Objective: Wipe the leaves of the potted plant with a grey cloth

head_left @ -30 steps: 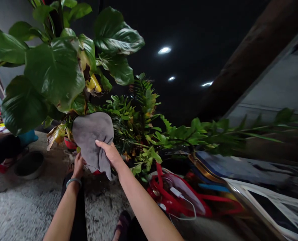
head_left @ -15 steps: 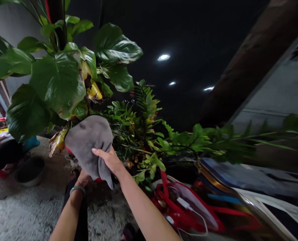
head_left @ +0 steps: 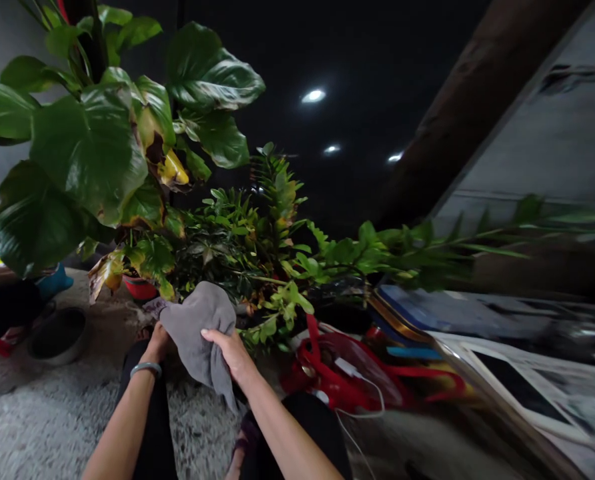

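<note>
Now we hold the grey cloth [head_left: 197,327] low before the plants, our right hand [head_left: 232,350] pinching its bunched edge and our left hand [head_left: 156,341] cupped beneath. Best, we judge, to support each leaf [head_left: 152,260] underneath while wiping gently.

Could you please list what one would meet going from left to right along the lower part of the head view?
Bowl → left hand → grey cloth → right hand → red bag → framed panel.
</note>
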`<state>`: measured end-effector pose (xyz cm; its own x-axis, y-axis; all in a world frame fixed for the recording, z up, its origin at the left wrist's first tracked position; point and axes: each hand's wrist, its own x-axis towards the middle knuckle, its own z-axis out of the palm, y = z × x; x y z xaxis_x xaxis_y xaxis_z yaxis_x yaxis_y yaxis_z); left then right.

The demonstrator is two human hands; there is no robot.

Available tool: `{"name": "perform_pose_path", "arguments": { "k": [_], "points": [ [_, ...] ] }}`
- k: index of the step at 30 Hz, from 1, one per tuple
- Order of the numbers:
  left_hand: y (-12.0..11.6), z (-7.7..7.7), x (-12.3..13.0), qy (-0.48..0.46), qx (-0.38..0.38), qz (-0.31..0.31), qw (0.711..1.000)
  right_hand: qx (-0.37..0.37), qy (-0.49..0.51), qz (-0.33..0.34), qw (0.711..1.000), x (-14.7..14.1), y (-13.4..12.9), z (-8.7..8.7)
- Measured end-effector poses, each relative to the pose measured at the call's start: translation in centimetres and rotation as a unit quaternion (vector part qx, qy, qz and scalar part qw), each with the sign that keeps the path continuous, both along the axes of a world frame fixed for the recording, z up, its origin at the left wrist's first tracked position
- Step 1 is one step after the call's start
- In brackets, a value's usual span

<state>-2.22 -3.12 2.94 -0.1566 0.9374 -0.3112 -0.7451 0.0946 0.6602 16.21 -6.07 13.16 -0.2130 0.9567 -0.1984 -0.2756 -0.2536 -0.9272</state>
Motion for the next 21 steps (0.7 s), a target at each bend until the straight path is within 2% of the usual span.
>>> {"name": "perform_pose_path", "arguments": {
  "k": [2,5,7,9,12,15,17,19,21],
  "points": [
    [-1.9,1.0,0.9,0.031,-0.006,-0.015,0.999,0.012,0.024,-0.041,0.999,0.3,0.0,0.3],
    [-5.0,2.7,3.4,0.058,0.066,-0.040,0.995,0.007,0.042,-0.102,0.994,0.3,-0.2,0.0],
    [-6.7,3.6,5.1,0.090,0.113,-0.030,0.989,0.001,0.047,-0.118,0.992,0.1,-0.8,-0.2],
    [-7.7,4.4,6.5,0.139,0.128,-0.001,0.982,0.001,0.048,-0.113,0.992,-0.2,-1.7,-0.2],
    [-8.4,5.3,7.6,0.179,0.121,0.028,0.976,0.012,0.068,-0.082,0.994,-0.3,-3.3,0.3],
    [-9.0,6.2,8.4,0.147,0.107,0.031,0.983,0.008,0.136,-0.041,0.990,0.1,-4.2,0.7],
    [-9.6,6.6,9.2,0.118,0.081,0.030,0.989,0.002,0.149,-0.039,0.988,0.4,-4.3,0.4],
    [-10.1,6.7,9.8,0.098,0.045,0.035,0.994,0.006,0.095,-0.059,0.994,0.6,-4.0,-0.4],
    [-10.3,6.8,10.0,0.087,0.005,0.052,0.995,0.028,-0.019,-0.078,0.996,0.9,-3.2,-1.5]
  ]
}}
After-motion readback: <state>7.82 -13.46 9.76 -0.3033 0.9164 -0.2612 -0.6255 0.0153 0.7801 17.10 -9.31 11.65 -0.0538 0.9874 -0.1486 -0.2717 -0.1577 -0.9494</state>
